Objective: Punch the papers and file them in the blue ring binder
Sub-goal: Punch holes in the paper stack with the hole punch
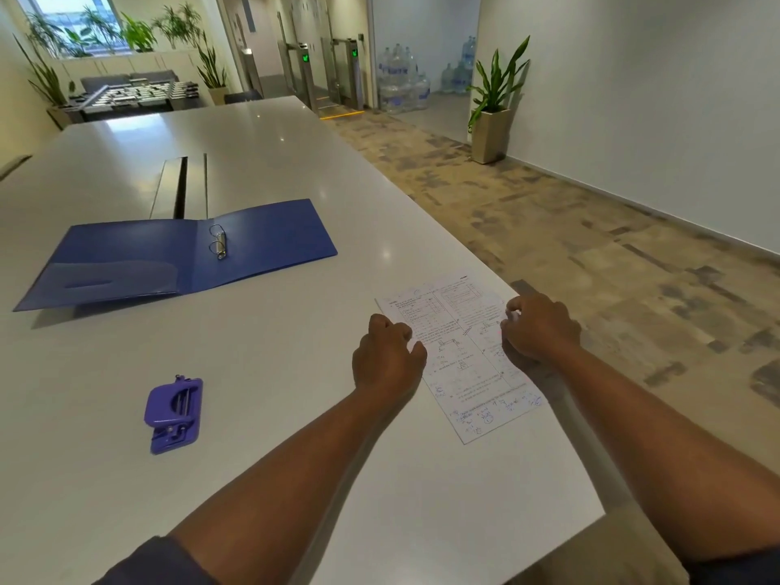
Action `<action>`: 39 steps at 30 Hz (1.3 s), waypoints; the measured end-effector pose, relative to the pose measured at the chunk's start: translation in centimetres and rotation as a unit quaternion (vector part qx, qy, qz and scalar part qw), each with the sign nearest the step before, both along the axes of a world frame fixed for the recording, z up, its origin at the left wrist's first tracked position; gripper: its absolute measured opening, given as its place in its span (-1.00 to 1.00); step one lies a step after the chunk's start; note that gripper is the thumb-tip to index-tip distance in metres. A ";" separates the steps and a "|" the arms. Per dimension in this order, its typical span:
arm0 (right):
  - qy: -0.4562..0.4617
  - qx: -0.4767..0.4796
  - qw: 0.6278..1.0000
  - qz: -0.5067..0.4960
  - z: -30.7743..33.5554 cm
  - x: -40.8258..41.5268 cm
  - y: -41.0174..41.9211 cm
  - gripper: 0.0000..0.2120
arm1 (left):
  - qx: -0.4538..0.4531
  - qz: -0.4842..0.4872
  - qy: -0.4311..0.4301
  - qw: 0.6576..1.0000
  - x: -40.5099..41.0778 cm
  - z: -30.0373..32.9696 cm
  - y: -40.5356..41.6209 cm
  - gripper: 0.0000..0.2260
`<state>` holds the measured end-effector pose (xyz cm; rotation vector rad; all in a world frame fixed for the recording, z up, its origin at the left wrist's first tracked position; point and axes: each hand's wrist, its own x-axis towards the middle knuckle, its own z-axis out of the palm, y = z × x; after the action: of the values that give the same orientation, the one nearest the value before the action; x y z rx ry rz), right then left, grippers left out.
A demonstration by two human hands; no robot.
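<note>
One blue ring binder on the white table, lying wide open and flat, two metal rings showing at its spine, a clear pocket on the left inside cover. One purple hole punch, sitting alone nearer the person, well apart from the binder and off to the left of both arms. And the papers: a printed stack with handwriting in blue and red, at the right edge of the table; how many sheets are in it cannot be told from here, only the top page shows.

Two hands, both down on those papers. The left hand sits on the stack's left edge, fingers curled under into a loose fist, knuckles up, thumb tucked toward the page. Whether it actually pinches the sheet is unclear. The right hand rests on the right side of the stack at the table's edge, fingers likewise curled, fingertips pressing down onto the paper. Both forearms reach out bare from dark sleeves, roughly parallel, angled forward and slightly left.

Beyond the table: one potted plant against the right wall, a cluster of large water bottles in the alcove behind it, and more plants by the far window.
</note>
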<state>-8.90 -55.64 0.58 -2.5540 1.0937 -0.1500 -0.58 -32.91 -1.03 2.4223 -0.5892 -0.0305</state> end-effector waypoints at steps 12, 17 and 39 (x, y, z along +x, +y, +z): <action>-0.176 0.068 0.967 0.169 0.7 4.7 12.9 -0.76 | -0.023 0.076 -0.096 0.992 2.0 1.5 9.7 -0.81; -0.152 0.127 0.944 0.264 0.5 7.5 20.4 -0.72 | 0.057 0.164 -0.141 0.975 3.4 1.9 16.9 -0.81; -0.068 0.103 0.855 0.503 -2.2 14.1 37.7 -0.13 | -0.302 0.252 0.187 0.900 6.1 2.0 31.8 -0.92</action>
<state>5.15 -17.98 -1.61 -2.5106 -0.3457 0.0618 5.51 -1.15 0.95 1.8180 0.1986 -0.0807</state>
